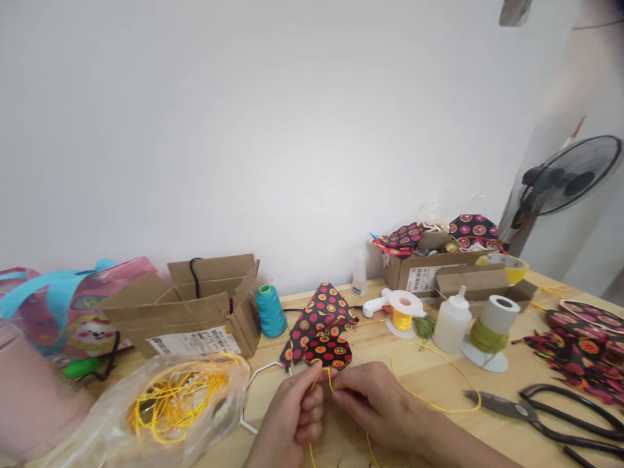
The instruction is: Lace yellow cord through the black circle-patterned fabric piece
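Observation:
Low in the middle, my left hand point(298, 408) is closed, with thumb and forefinger pinching a thin yellow cord point(331, 379). My right hand point(366, 398) pinches the same cord just to the right, and a short bend of it shows between the fingertips. Loose lengths of cord hang below both hands, and one loop curves over the table to the right. Just beyond my fingertips lies a folded piece of dark patterned fabric point(325, 322) with red and yellow dots. Whether the fingertips touch it I cannot tell.
Left of my hands are a plastic bag point(229, 403) of yellow cord, a white frame point(249, 426), an open cardboard box point(195, 318) and a teal thread cone point(271, 312). To the right are a white glue bottle point(451, 325), a green cord spool point(489, 337), black scissors point(529, 415) and fabric scraps point(580, 354).

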Available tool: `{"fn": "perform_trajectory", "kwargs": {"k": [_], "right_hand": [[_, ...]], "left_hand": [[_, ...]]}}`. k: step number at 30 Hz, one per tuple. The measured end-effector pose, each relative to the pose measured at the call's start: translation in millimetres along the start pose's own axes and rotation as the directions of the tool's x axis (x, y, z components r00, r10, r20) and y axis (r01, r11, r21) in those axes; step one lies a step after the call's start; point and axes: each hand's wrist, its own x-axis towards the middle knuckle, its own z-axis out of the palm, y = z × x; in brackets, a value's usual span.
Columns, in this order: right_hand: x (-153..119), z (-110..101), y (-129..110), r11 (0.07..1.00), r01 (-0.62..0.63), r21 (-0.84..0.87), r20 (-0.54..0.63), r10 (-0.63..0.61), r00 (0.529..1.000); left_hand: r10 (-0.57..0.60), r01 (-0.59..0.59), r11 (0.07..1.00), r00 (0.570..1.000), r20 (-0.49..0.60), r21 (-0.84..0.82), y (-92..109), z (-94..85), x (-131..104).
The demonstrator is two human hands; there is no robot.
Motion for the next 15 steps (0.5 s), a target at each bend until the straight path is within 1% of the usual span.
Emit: {"fn": "perform_trajectory", "kwargs": {"k": [6,15], "right_hand": [[0.4,-0.4,-0.9,1.000,0.028,0.010,0.013,-0.028,1.000],[0.2,4.5,-2.9,0.997,0.013,-0.080,0.036,-0.011,0.999]], "left_hand": [[-0.007,0.007,1.000,1.000,0.028,-0.027,-1.8,-1.6,0.6],[0.042,-0.041,0.998,0.999,0.012,-0.044,-4.8,0.1,1.1]]}}
